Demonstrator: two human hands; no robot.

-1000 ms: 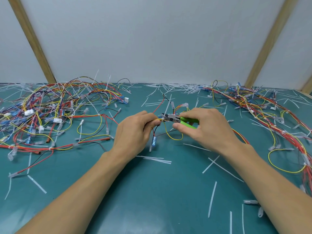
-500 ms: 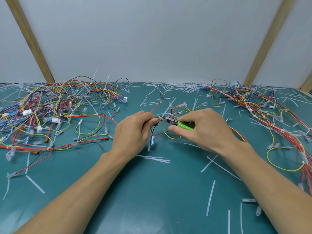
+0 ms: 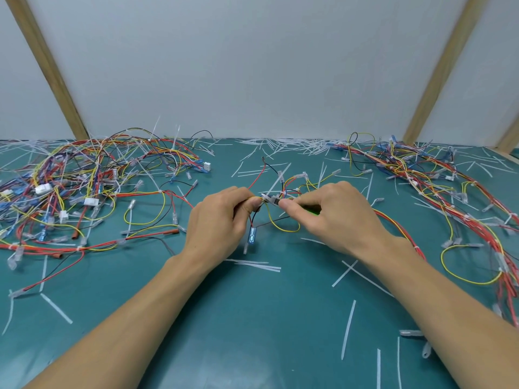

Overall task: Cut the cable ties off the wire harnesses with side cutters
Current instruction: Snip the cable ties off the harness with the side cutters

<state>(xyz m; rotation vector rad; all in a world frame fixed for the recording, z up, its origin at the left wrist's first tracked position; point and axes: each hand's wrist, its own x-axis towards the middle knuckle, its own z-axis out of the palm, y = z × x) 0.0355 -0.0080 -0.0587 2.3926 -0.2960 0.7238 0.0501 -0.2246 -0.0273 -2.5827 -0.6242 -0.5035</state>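
At the middle of the teal mat, my left hand (image 3: pixel 220 217) pinches a small wire harness (image 3: pixel 283 223) of red, yellow and black wires. My right hand (image 3: pixel 334 217) grips green-handled side cutters (image 3: pixel 271 199), most of the handle hidden in the palm. The metal jaws point left and sit right at my left fingertips on the bundle. A white cable tie tail (image 3: pixel 276 182) sticks up from the harness just behind the jaws. A blue terminal (image 3: pixel 252 237) hangs below my left hand.
A big tangle of harnesses (image 3: pixel 84 186) covers the left of the teal mat (image 3: pixel 252 318). Another long harness pile (image 3: pixel 449 192) runs down the right side. Cut white tie strips (image 3: pixel 348 329) lie scattered all over. Wooden struts (image 3: pixel 45 66) lean against the white back wall.
My right hand has closed further over the cutters, so less green handle shows. The jaws have moved slightly left onto the bundle at my left fingertips.
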